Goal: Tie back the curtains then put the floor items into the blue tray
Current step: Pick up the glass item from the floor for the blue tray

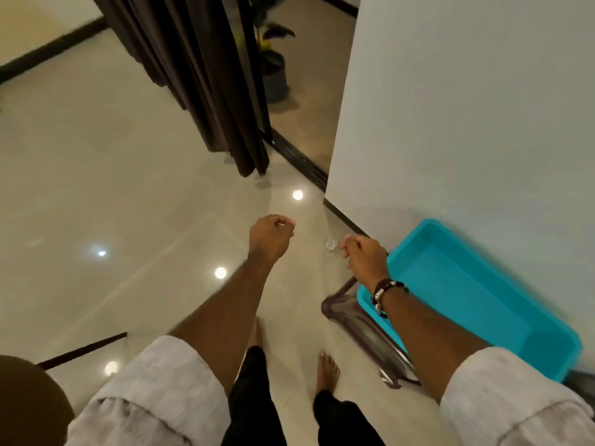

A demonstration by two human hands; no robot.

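Floor [112,162] glossy tile, curtain [206,75] hanging, blue tray [476,294] by wall [467,107]

Dark brown curtain [206,75] hangs in gathered folds, hem near floor. Blue tray [476,294] empty, on a dark stand by the wall.

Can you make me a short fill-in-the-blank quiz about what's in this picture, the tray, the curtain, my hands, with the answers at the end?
1. The tray on the right, beside the white wall, is coloured ____.
2. Inside, the tray holds ____.
3. The bracelet is worn on the ____ wrist.
4. The dark brown curtain hangs down almost to the ____.

Missing words: blue; nothing; right; floor
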